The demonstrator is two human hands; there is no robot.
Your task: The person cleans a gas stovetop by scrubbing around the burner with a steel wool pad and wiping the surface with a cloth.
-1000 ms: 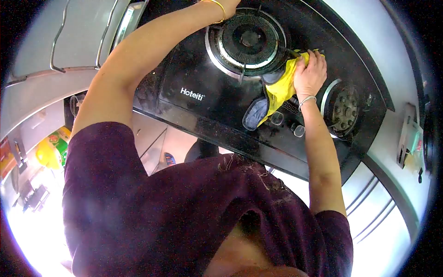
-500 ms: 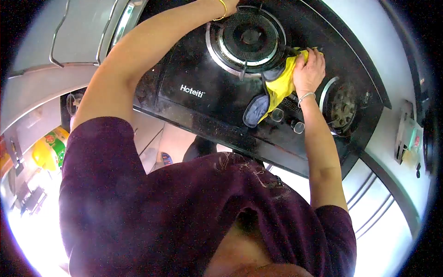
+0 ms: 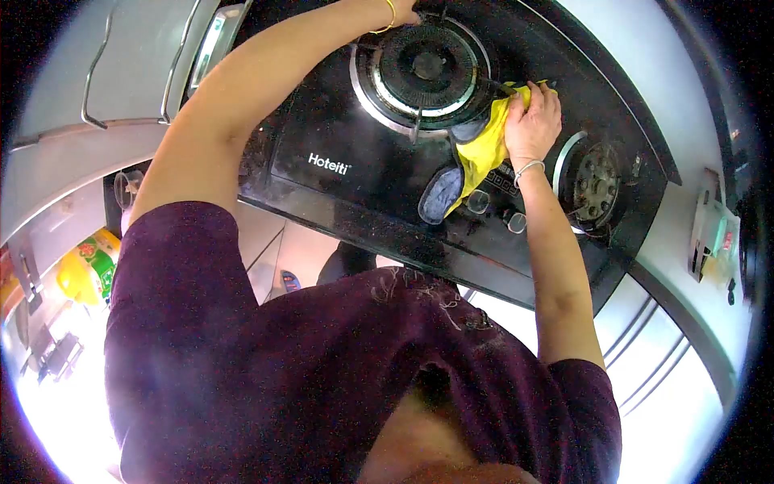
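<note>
My right hand (image 3: 533, 123) is closed over a yellow cloth with dark grey parts (image 3: 481, 155), pressing it against the black glass stovetop (image 3: 322, 218). The cloth lies bunched between the left burner (image 3: 427, 66) and the control knobs, its grey end hanging toward the front edge. One prong of the burner's pan support touches or nearly touches the cloth by my fingers. My left hand (image 3: 406, 13) is at the far side of the same burner, mostly cut off by the top of the view. Its fingers are hidden.
To the right sits a second burner (image 3: 595, 184) with a perforated cap. Two clear knobs (image 3: 478, 202) stand near the front. A wire rack (image 3: 98, 73) is at upper left, a yellow container with a green label (image 3: 87, 266) at far left. A white wall borders the stove at right.
The view has shifted slightly, moving the stove a little left in the picture. Both hands and the cloth keep nearly the same place on the stove.
</note>
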